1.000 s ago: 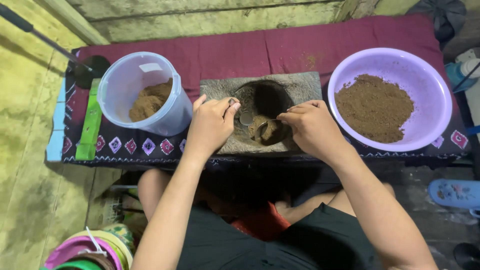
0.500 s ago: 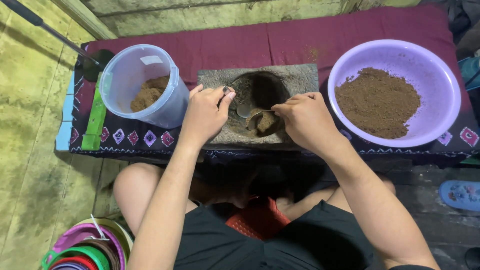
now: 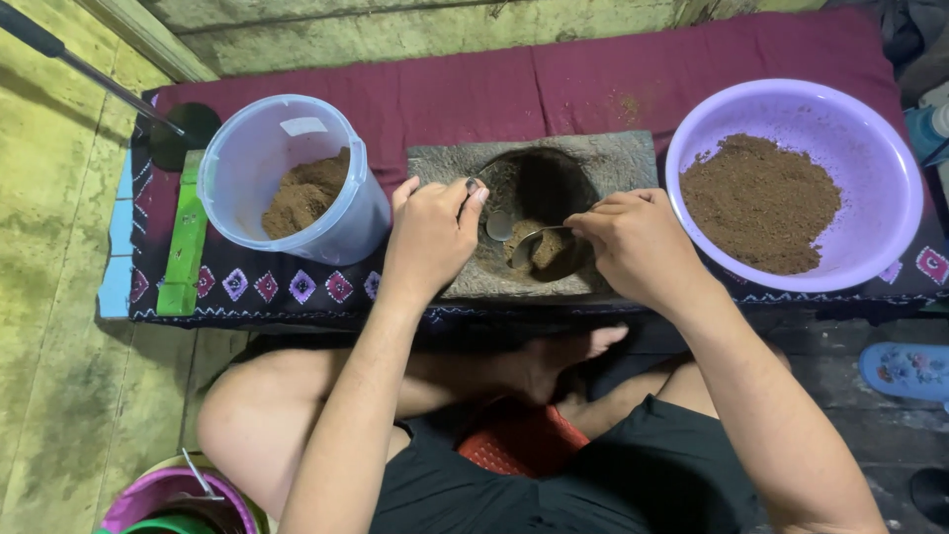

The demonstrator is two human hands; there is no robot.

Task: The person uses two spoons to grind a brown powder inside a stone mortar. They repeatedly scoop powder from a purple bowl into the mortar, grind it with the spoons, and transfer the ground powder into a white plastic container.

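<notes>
A grey stone mortar [image 3: 633, 158] with a dark round hollow sits on a maroon cloth [image 3: 554, 84]. Brown powder [image 3: 539, 247] lies in the hollow. My left hand [image 3: 430, 237] is closed on a metal spoon [image 3: 497, 225] at the hollow's left rim. My right hand [image 3: 643, 247] grips a second spoon [image 3: 529, 242] whose bowl rests in the powder. To the left stands a clear plastic tub [image 3: 341, 213] partly filled with brown powder. At the right, a purple basin [image 3: 890, 158] holds a heap of the same powder.
A green bar [image 3: 183, 247] lies left of the tub on a patterned mat edge [image 3: 297, 287]. A dark long-handled ladle [image 3: 148, 109] rests at far left. Stacked coloured bowls [image 3: 173, 499] sit on the floor bottom left; a blue sandal [image 3: 905, 368] lies at right.
The view has shifted slightly. Both hands stay at the mortar; the right hand's spoon has moved a little within the powder.
</notes>
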